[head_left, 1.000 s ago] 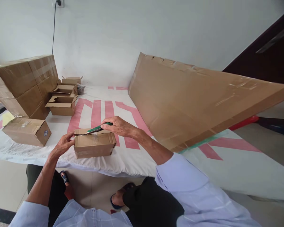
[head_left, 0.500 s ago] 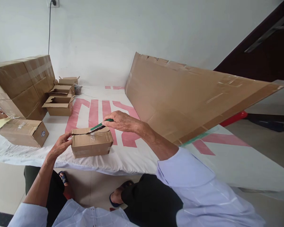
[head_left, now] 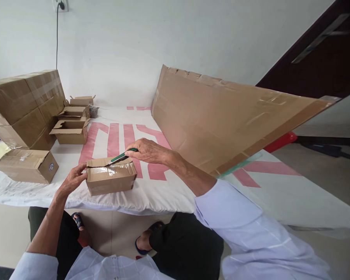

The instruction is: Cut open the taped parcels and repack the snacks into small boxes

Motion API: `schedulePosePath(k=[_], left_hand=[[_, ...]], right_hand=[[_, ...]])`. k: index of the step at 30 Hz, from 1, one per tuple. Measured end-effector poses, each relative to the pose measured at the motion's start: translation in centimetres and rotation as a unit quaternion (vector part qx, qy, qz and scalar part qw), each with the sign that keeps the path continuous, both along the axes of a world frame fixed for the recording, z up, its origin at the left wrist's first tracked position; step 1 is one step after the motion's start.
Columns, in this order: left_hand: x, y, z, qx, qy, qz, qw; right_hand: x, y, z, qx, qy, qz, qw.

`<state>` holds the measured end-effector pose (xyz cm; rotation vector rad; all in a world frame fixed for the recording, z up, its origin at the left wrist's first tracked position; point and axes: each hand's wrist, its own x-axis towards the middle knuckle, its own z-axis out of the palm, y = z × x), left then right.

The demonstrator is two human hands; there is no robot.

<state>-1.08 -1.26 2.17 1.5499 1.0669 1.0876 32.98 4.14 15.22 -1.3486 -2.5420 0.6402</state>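
A small taped cardboard box [head_left: 111,182] sits on the table's near part, in front of me. My left hand [head_left: 73,179] grips its left end, thumb and fingers at the corner. My right hand [head_left: 147,149] is closed around a green utility knife [head_left: 118,157]. The knife slants down to the left over the box top, its blade at the seam between the flaps. A dark slit runs along that seam to the left end. Shiny clear tape covers part of the top.
Left of it lies another closed box [head_left: 26,165]. Behind stand open small boxes [head_left: 69,138] and a stack of large taped cartons [head_left: 26,105]. A big cardboard sheet [head_left: 221,120] leans up on the right. The table wears a white and red cloth [head_left: 160,198].
The view has shifted slightly. My hands, the knife and the box hold nearly the same pose. Another person's hand at the far left has mostly gone out of view.
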Motion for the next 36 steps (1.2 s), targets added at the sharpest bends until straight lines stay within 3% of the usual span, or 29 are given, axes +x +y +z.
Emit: schedulePosePath(k=[32, 36], left_hand=[[0.4, -0.5, 1.1, -0.017, -0.014, -0.001, 1.0], [0.3, -0.5, 1.2, -0.015, -0.017, -0.007, 1.0]], right_hand=[[1.7, 1.0, -2.1, 0.012, 0.047, 0.028, 0.998], [2.4, 1.1, -2.3, 0.009, 0.067, 0.009, 0.998]])
